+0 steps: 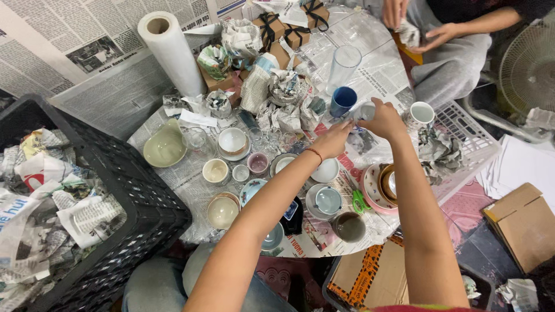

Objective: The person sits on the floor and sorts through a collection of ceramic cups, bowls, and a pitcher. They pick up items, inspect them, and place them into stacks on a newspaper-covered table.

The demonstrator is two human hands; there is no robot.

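Note:
My right hand (384,120) grips a small pale cup (366,110) held over the table, just right of a blue mug (342,100). My left hand (333,139) reaches in from the left, its fingertips touching the same cup; a red cord circles its wrist. Below my arms lie several bowls, cups and saucers spread over newspaper, among them a white bowl (325,171) and a blue-grey cup (328,200). A tall clear glass (344,66) stands behind the blue mug.
A black crate (137,190) of crumpled newspaper stands at left. A white paper roll (171,53) and ribbon-tied boxes (288,32) sit at the back. A white basket (467,138) holds a white mug (421,114). Another person's hands (417,26) work at top right. Cardboard boxes (523,222) lie on the floor.

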